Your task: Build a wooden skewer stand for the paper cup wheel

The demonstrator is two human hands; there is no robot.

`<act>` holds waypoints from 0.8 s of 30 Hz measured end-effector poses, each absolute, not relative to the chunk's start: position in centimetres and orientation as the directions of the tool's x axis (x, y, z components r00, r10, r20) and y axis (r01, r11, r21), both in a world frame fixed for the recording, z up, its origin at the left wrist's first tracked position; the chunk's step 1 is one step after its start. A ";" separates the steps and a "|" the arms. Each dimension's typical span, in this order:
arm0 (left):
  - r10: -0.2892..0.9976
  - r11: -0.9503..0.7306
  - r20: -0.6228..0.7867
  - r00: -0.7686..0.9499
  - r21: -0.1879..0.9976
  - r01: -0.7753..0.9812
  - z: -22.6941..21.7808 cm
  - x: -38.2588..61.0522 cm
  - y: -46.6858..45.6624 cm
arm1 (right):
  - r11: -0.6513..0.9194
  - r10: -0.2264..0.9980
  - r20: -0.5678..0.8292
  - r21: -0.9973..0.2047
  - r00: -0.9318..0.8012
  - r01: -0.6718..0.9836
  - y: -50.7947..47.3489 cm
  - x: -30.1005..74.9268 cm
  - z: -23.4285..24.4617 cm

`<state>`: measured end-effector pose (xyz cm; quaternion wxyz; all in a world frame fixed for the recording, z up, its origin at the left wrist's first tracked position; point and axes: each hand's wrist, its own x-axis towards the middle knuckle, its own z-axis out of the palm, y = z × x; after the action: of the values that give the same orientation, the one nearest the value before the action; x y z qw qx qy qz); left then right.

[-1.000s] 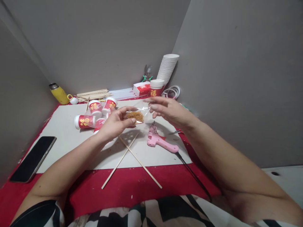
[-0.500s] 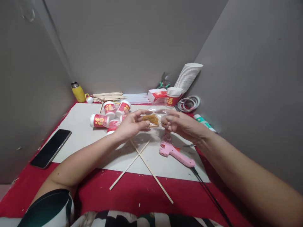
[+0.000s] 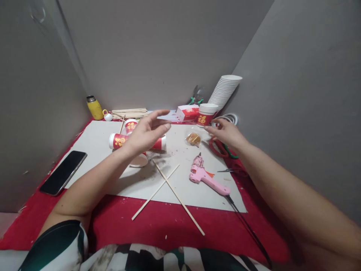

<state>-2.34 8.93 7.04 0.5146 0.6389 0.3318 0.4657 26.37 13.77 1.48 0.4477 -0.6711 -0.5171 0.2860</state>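
Note:
My left hand (image 3: pixel 148 131) hovers above the group of joined red-and-white paper cups (image 3: pixel 118 140), empty, with its fingers stretched out and thumb apart, and it hides part of them. Over at the right, my right hand (image 3: pixel 227 132) has its thumb and fingers apart close to the short stack of red paper cups (image 3: pixel 204 117); I see nothing in its grasp. A small clear bag of yellow-brown rubber bands (image 3: pixel 193 139) lies on the board between my hands. Nearer to me rests a pink glue gun (image 3: pixel 207 180), and two crossed wooden sticks (image 3: pixel 166 182) lie left of it.
Red-handled scissors (image 3: pixel 219 149) lie below my right hand. A phone (image 3: pixel 64 172) is on the left, a yellow bottle (image 3: pixel 94 108) behind it. Wooden sticks (image 3: pixel 129 113), a red box (image 3: pixel 188 113) and a tall cup stack (image 3: pixel 225 90) line the back. The glue gun's cord (image 3: pixel 251 229) runs towards me.
The bag of rubber bands has left both hands and now lies on the board. My left hand has moved left and up, my right hand right and up, and the hands are farther apart.

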 end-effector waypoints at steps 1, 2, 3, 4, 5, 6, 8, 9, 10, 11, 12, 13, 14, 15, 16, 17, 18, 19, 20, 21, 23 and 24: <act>0.906 -0.267 0.268 0.328 0.962 -0.049 7.6 -2.9 9.0 | -0.042 0.930 0.160 -0.849 0.330 0.528 13.6 26.5 1.5; 0.909 -0.281 0.278 0.310 0.959 -0.037 8.0 -3.4 9.1 | -0.008 0.912 0.247 -0.786 0.326 0.618 13.1 26.4 1.5; 0.915 -0.293 0.285 0.284 0.956 -0.015 8.4 -4.0 9.1 | 0.037 0.896 0.336 -0.708 0.290 0.705 12.5 26.0 1.6; 0.921 -0.307 0.295 0.252 0.952 0.005 8.7 -4.7 9.2 | 0.096 0.894 0.393 -0.640 0.217 0.762 11.7 25.5 1.7; 0.926 -0.323 0.312 0.213 0.946 0.020 8.8 -5.4 9.2 | 0.163 0.908 0.399 -0.620 0.130 0.767 10.7 24.6 1.8; 0.930 -0.334 0.324 0.171 0.942 0.033 8.9 -6.2 9.3 | 0.228 0.915 0.399 -0.622 0.053 0.749 9.6 23.7 1.8; 0.939 -0.339 0.334 0.077 0.939 0.060 8.8 -7.9 9.5 | 0.360 0.922 0.352 -0.625 -0.161 0.693 7.4 21.4 1.8; 0.942 -0.335 0.335 0.021 0.939 0.077 8.6 -8.8 9.6 | 0.398 0.915 0.325 -0.623 -0.241 0.673 6.4 20.3 1.7; 0.943 -0.327 0.331 -0.035 0.940 0.094 8.3 -9.7 9.7 | 0.431 0.902 0.284 -0.615 -0.325 0.660 5.6 19.3 1.7; 0.940 -0.316 0.327 -0.094 0.942 0.114 7.9 -10.7 9.8 | 0.449 0.892 0.257 -0.605 -0.373 0.657 5.0 18.4 1.6; 0.933 -0.305 0.325 -0.154 0.942 0.141 7.5 -11.8 10.0 | 0.452 0.888 0.238 -0.602 -0.392 0.659 4.8 17.8 1.6; 0.926 -0.287 0.317 -0.203 0.944 0.162 7.0 -12.8 10.2 | 0.444 0.891 0.220 -0.602 -0.397 0.664 4.7 17.3 1.6; 0.919 -0.263 0.303 -0.252 0.948 0.180 6.5 -13.8 10.4 | 0.428 0.899 0.209 -0.606 -0.385 0.671 5.0 16.9 1.6; 0.913 -0.231 0.280 -0.297 0.954 0.191 5.9 -14.7 10.6 | 0.407 0.909 0.204 -0.616 -0.362 0.675 5.4 16.7 1.6; 0.905 -0.191 0.248 -0.345 0.963 0.192 5.3 -15.6 10.8 | 0.382 0.921 0.201 -0.630 -0.333 0.676 6.0 16.6 1.7; 0.901 -0.148 0.209 -0.379 0.972 0.185 4.7 -16.4 11.0 | 0.355 0.933 0.199 -0.647 -0.301 0.674 6.7 16.5 1.8; 0.901 -0.098 0.160 -0.403 0.981 0.169 4.1 -17.1 11.2 | 0.325 0.944 0.191 -0.669 -0.268 0.669 7.4 16.5 1.9; 0.900 -0.039 0.094 -0.426 0.990 0.134 3.5 -17.6 11.4 | 0.287 0.956 0.168 -0.698 -0.241 0.656 8.1 16.4 2.0; 0.901 0.024 0.013 -0.433 0.996 0.080 2.9 -18.1 11.5 | 0.240 0.967 0.126 -0.733 -0.220 0.636 8.7 16.3 2.0; 0.903 0.061 -0.033 -0.427 0.997 0.050 2.4 -18.3 11.6 | 0.189 0.975 0.071 -0.771 -0.212 0.609 9.3 16.1 1.9; 0.907 0.105 -0.100 -0.410 0.994 -0.011 1.5 -18.6 11.5 | 0.096 0.968 -0.044 -0.842 -0.246 0.531 10.2 15.8 1.6; 0.908 0.116 -0.122 -0.401 0.993 -0.037 1.1 -18.6 11.4 | 0.057 0.957 -0.091 -0.872 -0.276 0.487 10.6 15.6 1.4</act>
<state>-18.57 11.41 1.08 0.4189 0.3519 0.6187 0.5639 15.61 10.62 1.37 0.2739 -0.5359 -0.6735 0.4292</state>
